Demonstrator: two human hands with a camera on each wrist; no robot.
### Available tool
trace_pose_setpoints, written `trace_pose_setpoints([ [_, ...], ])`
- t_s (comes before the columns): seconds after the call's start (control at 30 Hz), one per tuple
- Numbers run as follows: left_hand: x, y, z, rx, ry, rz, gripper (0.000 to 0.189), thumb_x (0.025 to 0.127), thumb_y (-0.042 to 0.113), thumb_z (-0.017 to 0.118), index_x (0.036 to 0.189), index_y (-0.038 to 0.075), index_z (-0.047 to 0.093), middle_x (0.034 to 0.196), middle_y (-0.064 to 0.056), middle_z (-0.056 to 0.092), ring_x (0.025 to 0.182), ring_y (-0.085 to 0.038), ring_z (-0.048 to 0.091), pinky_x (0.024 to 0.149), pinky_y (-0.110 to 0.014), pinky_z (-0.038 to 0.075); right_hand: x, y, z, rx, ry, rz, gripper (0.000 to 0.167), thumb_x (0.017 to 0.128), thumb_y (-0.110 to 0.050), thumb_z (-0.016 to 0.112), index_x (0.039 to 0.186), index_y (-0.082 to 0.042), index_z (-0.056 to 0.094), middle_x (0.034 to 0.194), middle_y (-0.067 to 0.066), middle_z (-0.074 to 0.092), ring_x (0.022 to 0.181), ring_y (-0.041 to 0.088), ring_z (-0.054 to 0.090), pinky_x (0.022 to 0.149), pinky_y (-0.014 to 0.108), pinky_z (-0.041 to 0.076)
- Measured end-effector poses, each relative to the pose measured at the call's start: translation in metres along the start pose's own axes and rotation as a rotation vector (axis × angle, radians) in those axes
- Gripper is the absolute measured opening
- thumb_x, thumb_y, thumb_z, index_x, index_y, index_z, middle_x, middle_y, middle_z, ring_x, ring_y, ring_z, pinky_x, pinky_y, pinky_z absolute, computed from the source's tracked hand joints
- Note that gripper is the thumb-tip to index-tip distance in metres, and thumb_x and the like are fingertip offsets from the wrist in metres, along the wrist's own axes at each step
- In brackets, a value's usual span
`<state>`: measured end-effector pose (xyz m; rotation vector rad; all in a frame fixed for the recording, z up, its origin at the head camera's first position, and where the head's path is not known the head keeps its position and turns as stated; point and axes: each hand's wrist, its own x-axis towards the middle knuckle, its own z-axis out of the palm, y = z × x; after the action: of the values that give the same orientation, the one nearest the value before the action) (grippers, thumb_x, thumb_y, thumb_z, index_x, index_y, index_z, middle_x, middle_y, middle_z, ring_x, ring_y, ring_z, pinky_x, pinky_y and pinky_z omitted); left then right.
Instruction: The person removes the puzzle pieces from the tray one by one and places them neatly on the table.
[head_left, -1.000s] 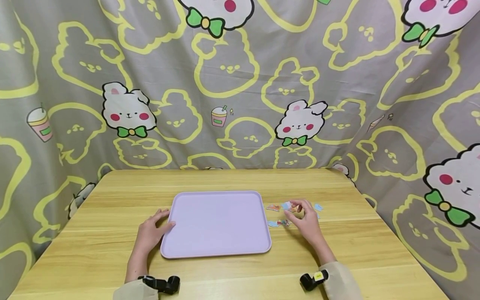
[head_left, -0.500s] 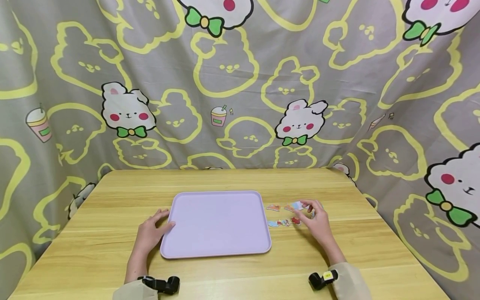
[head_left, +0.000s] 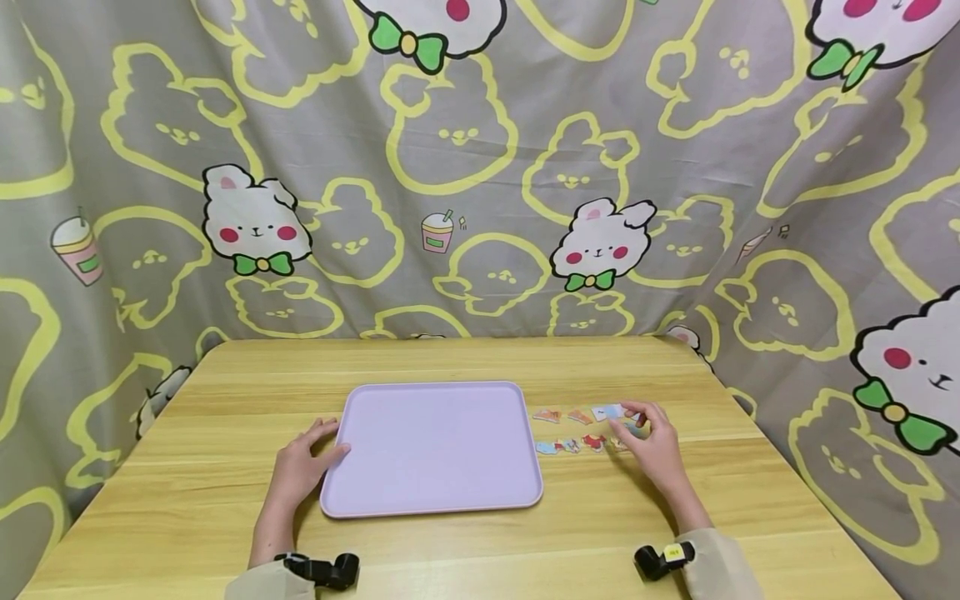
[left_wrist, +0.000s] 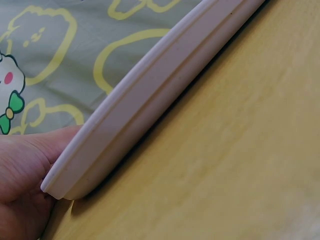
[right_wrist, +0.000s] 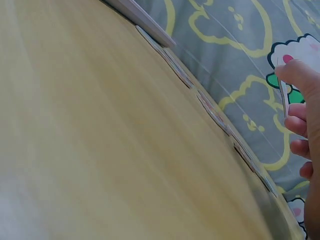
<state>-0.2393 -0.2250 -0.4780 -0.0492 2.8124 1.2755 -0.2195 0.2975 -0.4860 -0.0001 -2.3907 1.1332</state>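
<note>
My left hand (head_left: 300, 460) holds the lilac tray (head_left: 435, 450) at its left edge, thumb over the rim. In the left wrist view, the tray's side wall (left_wrist: 135, 95) runs up from the hand (left_wrist: 25, 170). To the tray's right, my right hand (head_left: 652, 442) pinches a flat light-blue and white puzzle piece (head_left: 603, 413) between thumb and fingers. The right wrist view shows this piece (right_wrist: 283, 95) edge-on, raised above the table. Beneath the hand lie puzzle pieces in two rows, an orange one (head_left: 547, 415) at the back and a red one (head_left: 594, 442) in front.
The wooden table (head_left: 450, 550) carries the tray and the pieces. A grey patterned curtain (head_left: 480, 167) hangs behind the table and along both sides. Black wrist cameras (head_left: 663, 561) sit by both cuffs.
My right hand has moved right along the rows with the puzzle piece in its fingers, uncovering more of the pieces beneath. The left hand and tray have stayed put.
</note>
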Motion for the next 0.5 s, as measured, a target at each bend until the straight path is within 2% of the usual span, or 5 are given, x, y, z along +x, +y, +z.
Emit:
trace_pose_setpoints([
  [0.23, -0.001, 0.001, 0.0, 0.001, 0.002, 0.004, 0.056, 0.094, 0.025, 0.064, 0.143, 0.004, 0.048, 0.158, -0.028, 0.023, 0.145, -0.053, 0.017, 0.119, -0.065, 0.017, -0.002, 0.006, -0.01, -0.035, 0.018, 0.011, 0.037, 0.087, -0.019, 0.074, 0.118, -0.003, 0.062, 0.1, 0.012, 0.056, 0.084, 0.008, 0.04, 0.067, 0.018, 0.032],
  [0.5, -0.001, 0.001, 0.0, 0.008, 0.008, 0.012, 0.056, 0.095, 0.025, 0.063, 0.144, 0.004, 0.047, 0.158, -0.028, 0.024, 0.145, -0.053, 0.018, 0.119, -0.064, 0.018, -0.001, 0.015, -0.019, -0.069, 0.025, 0.033, 0.037, 0.087, -0.021, 0.074, 0.117, -0.002, 0.063, 0.101, 0.01, 0.057, 0.083, 0.006, 0.039, 0.068, 0.018, 0.032],
])
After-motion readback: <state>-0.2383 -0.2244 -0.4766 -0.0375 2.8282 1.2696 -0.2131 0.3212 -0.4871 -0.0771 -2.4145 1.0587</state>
